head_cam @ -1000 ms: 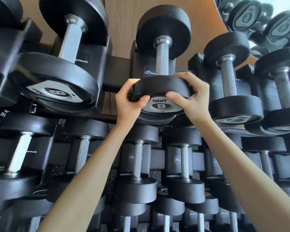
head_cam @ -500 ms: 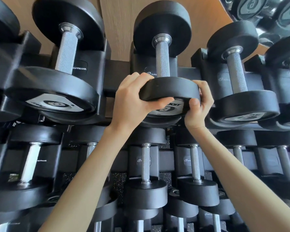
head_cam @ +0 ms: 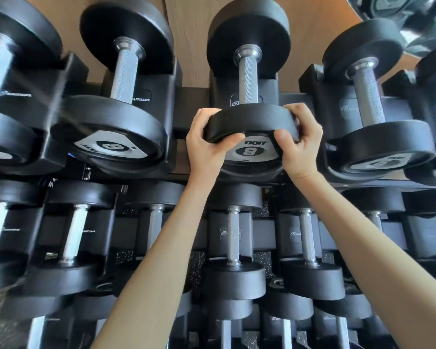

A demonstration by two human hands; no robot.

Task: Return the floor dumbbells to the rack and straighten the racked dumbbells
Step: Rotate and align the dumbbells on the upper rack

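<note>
Fingers of the left hand (head_cam: 207, 142) curl over the left rim of the near head of the dumbbell (head_cam: 249, 129) marked 8, thumb pressed against its lower face; the right hand (head_cam: 300, 144) clamps the right rim the same way, thumb beside the printed label. Both hands are closed on that head, one on each side. The dumbbell lies in the middle cradle of the rack (head_cam: 191, 122) on its top tier, handle pointing back toward the wooden wall (head_cam: 191, 34), far head resting at the rear edge of the cradle. Compared with half a second ago, the left thumb has slid off the label, so the 8 now reads upright and in full, and the head looks squarer to the rack front. Neighbouring dumbbells sit in the cradles on either side: another marked 8 (head_cam: 116, 147) to the left, and one to the right (head_cam: 378, 149) whose blurred number is possibly a 6. Lower tiers hold further dumbbells.
</note>
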